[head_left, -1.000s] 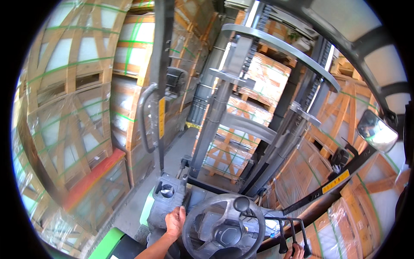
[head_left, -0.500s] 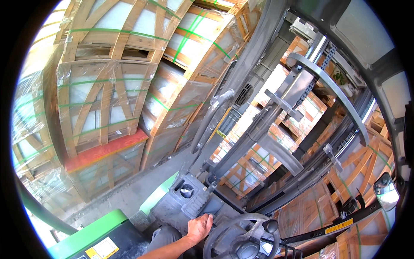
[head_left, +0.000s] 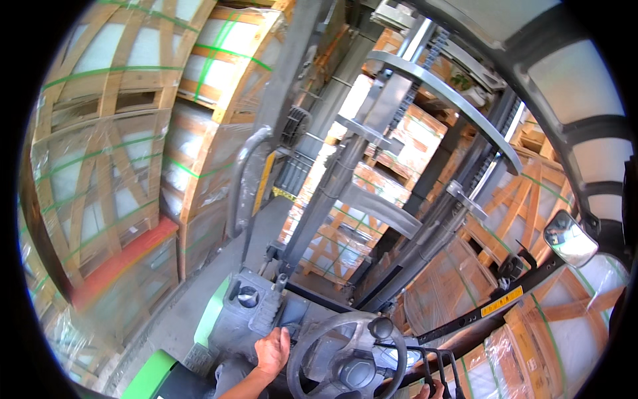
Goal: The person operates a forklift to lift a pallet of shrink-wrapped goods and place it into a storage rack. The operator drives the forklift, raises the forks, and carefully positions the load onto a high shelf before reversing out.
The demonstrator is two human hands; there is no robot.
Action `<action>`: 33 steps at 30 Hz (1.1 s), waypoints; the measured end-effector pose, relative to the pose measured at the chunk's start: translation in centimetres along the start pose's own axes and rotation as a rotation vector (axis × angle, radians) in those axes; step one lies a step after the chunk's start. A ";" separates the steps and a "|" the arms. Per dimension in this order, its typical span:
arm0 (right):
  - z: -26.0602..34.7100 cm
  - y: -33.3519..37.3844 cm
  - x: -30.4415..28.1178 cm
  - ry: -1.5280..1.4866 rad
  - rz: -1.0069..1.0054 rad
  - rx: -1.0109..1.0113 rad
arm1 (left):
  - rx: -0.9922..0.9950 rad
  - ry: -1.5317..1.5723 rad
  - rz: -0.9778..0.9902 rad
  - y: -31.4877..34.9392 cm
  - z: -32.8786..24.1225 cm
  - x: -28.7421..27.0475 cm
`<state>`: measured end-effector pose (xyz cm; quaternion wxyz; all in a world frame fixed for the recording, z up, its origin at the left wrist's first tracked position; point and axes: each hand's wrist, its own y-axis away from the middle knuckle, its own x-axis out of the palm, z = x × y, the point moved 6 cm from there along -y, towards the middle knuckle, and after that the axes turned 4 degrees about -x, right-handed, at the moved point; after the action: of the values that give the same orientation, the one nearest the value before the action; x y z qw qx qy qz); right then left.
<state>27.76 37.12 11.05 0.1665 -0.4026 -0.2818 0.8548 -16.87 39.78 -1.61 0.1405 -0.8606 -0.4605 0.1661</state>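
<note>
Fingers (head_left: 438,386) of right hand (head_left: 436,392) curled round lever (head_left: 426,365).

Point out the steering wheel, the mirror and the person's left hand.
Steering wheel (head_left: 357,374): head view, on the hub at its centre.
Mirror (head_left: 570,238): head view, on the middle of its reflecting face.
Left hand (head_left: 271,354): head view, on the back of the hand.

Left hand (head_left: 272,351) curled, thumb up, bare forearm (head_left: 248,386) slanting from below; right hand (head_left: 432,390) partly cropped.

The right hand (head_left: 436,388) has reappeared beside the black levers (head_left: 442,369).
</note>
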 end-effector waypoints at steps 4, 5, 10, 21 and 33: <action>-0.5 0.0 -0.4 0.125 -0.003 0.002 | -0.017 0.028 0.000 0.3 0.2 0.7; -0.2 -0.2 -0.6 0.207 -0.015 -0.004 | -0.020 0.038 -0.007 0.3 0.4 0.9; 3.9 -3.0 -1.0 0.354 -0.104 0.033 | -0.046 0.075 -0.020 0.3 0.7 1.1; 1.4 -6.7 -0.4 0.286 -0.240 -0.201 | -0.078 0.149 -0.042 0.5 0.8 1.3; 0.2 -6.5 -0.4 0.281 -0.213 -0.182 | -0.102 0.105 -0.043 0.7 1.1 1.3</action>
<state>28.25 41.98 15.44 0.2567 -0.4994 -0.3730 0.7386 -16.10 40.61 -3.08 0.1238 -0.8641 -0.4787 0.0938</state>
